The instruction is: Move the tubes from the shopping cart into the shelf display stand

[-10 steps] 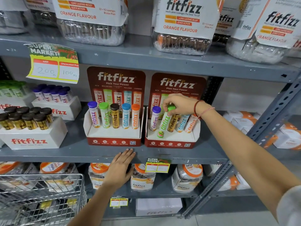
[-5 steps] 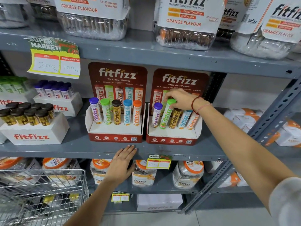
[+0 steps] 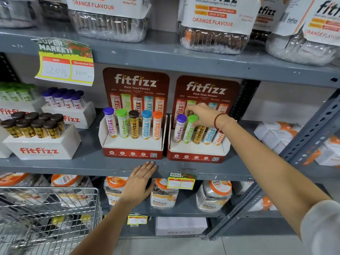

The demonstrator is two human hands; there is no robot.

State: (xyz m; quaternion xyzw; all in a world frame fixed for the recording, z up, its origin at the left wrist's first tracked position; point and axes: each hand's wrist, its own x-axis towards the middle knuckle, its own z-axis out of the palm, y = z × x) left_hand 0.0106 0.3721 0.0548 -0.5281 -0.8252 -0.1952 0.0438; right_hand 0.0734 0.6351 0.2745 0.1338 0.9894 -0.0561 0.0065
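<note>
Two red-and-white display stands sit side by side on the middle shelf. The left stand holds several upright tubes with purple, green, brown, blue and orange caps. In the right stand a green-capped tube stands in its slot between a purple-capped tube and a brown one. My right hand is at the green cap, thumb and fingers closed around it. My left hand lies flat and open against the shelf's front edge. The wire shopping cart is at the lower left.
White boxes of brown-capped tubes and purple-capped tubes stand left of the stands. Big lozenge jars fill the upper shelf, smaller orange-lidded jars the lower one. A slanted grey metal upright runs at the right.
The green-capped tube was tilted with its foot out in front of the slots; my right hand has set it upright into its slot. My left hand has stayed on the shelf edge.
</note>
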